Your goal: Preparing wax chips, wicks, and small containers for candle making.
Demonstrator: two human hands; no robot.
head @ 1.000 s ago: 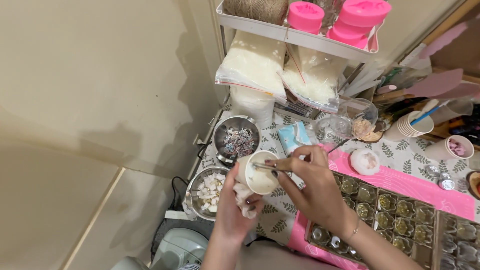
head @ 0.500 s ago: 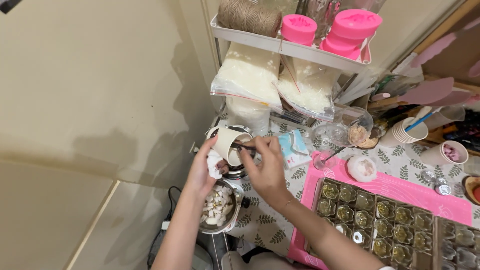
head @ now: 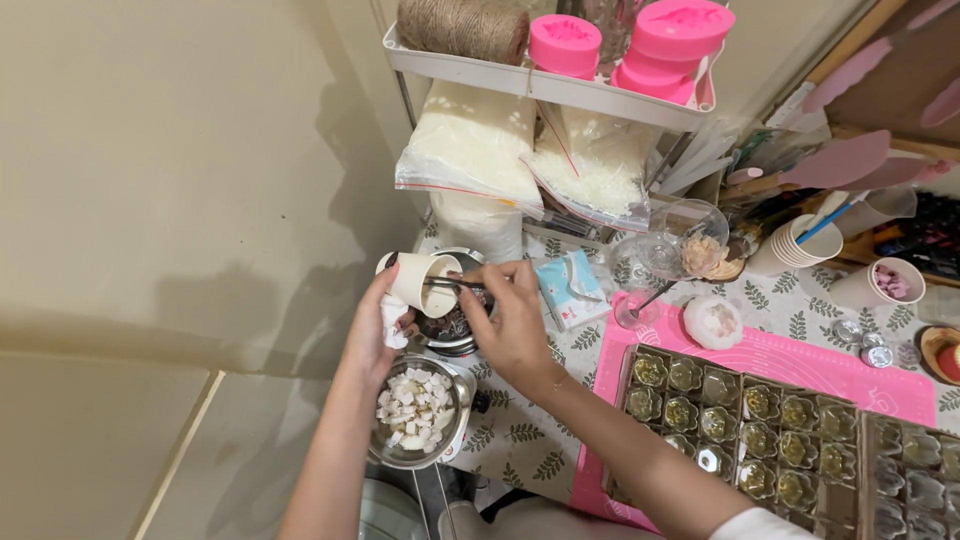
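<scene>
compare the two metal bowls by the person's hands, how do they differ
The upper metal bowl holds dark bits, while the lower metal bowl is full of white chunks. The left hand tilts a white cup over the upper bowl and the right hand pokes a thin stick into the cup; nothing is held over the lower bowl. Both are round and shiny.

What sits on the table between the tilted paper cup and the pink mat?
In the head view, a small blue packet lies between the paper cup and the pink mat.

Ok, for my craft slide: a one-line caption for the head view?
Left hand tilts a paper cup over a metal bowl; right hand holds a thin stick in it.
</scene>
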